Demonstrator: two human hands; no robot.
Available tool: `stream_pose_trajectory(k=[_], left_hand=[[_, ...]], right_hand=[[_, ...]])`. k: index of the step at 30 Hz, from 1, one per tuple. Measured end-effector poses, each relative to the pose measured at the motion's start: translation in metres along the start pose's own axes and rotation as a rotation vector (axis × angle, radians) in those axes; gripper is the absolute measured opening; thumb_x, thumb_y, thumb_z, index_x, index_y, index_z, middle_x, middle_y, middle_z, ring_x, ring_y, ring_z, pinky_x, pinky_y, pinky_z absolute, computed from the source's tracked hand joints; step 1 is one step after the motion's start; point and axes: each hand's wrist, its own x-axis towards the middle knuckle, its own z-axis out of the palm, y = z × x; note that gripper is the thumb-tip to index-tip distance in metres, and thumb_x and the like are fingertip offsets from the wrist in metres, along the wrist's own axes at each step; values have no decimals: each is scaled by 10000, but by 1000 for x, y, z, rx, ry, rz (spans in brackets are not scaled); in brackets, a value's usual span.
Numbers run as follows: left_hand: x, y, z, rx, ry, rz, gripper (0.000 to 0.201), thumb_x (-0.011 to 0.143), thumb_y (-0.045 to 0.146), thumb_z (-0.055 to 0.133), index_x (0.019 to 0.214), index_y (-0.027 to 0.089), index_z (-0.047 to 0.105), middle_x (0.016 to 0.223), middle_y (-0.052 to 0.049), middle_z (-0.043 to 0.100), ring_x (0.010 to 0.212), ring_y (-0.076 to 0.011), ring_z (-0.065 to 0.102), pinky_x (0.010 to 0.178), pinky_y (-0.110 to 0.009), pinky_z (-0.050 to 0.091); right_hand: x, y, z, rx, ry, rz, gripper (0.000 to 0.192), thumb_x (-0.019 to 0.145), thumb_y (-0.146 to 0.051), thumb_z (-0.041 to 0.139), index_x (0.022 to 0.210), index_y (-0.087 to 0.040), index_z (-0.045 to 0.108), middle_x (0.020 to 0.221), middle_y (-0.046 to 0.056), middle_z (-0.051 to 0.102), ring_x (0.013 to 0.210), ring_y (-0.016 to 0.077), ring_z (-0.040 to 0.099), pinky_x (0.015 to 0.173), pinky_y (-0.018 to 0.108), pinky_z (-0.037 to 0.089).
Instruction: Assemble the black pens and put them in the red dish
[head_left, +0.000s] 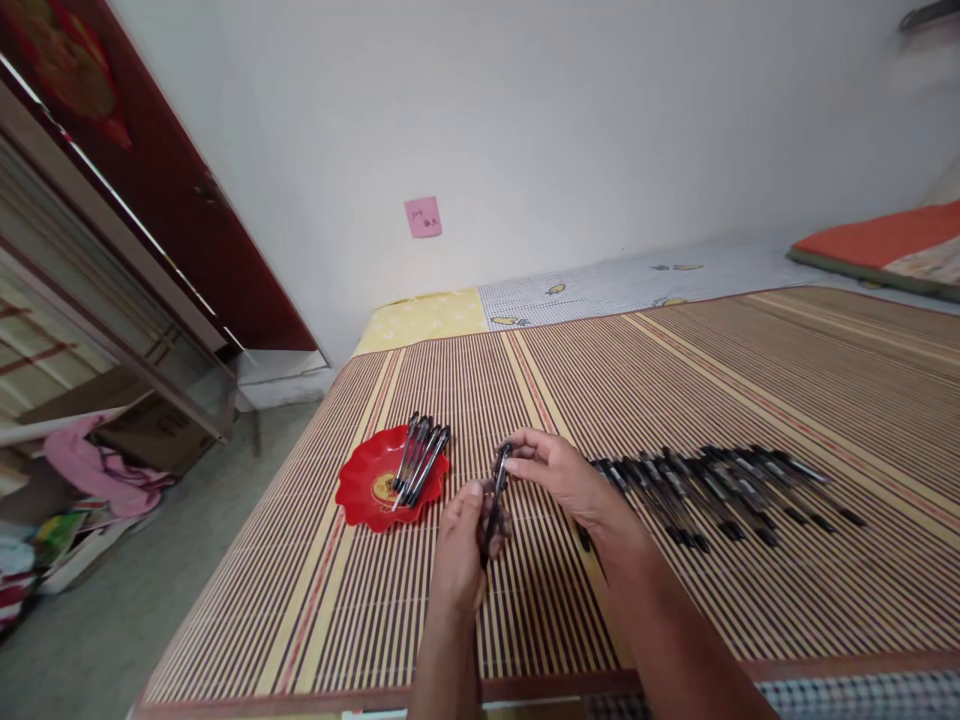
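Both my hands hold one black pen (pixel 496 497) above a striped bamboo mat (pixel 675 380). My left hand (pixel 461 545) grips its lower part and my right hand (pixel 559 478) pinches its upper end. A red scalloped plate (pixel 358 492) lies to the left of my hands, with several black pens (pixel 420 462) resting in it. To the right, a row of several more black pens (pixel 720 490) lies on the mat, just beyond my right wrist.
The mat covers a bed against a white wall with a pink sticky note (pixel 423 216). An orange cushion (pixel 877 240) lies at the far right. On the left are a dark red door (pixel 150 170), a floor gap and piled clothes (pixel 90 465).
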Motion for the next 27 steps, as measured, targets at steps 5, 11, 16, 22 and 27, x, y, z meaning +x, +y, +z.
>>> stream_pose_trajectory(k=[5,11,16,22,27], left_hand=[[-2,-2,1,-37,15,-30,408,735,511,790,829,160,604,538,70,487,425,-53,369,367,-155,222],[-2,-2,-2,-1,-47,-43,364,753,457,792,895,156,645,596,41,568,469,-59,443,420,-156,302],[-1,0,-3,113,-143,-35,376,762,425,789,977,137,678,670,1,638,555,-101,546,543,-211,440],[2,-2,-8,364,-129,23,247,783,369,739,884,144,728,739,-40,674,672,-164,599,651,-276,459],[3,10,-14,555,-51,185,172,808,301,701,877,172,793,871,-65,707,871,-224,628,817,-325,461]], right_hand=[[-1,3,1,-39,-63,-33,214,776,-310,743,940,-218,640,888,-8,636,903,172,609,860,324,459],[-1,3,2,-47,6,-16,219,758,-319,747,917,-214,641,806,-21,620,807,165,600,778,310,458],[2,7,-3,-20,148,22,237,741,-358,752,875,-200,638,748,-27,609,710,150,592,694,297,466],[6,14,-9,-79,235,-23,255,754,-387,755,876,-189,651,751,-11,622,697,147,600,645,282,464],[6,9,-4,-29,170,-21,299,755,-421,763,923,-190,674,798,12,672,722,158,646,660,294,497]])
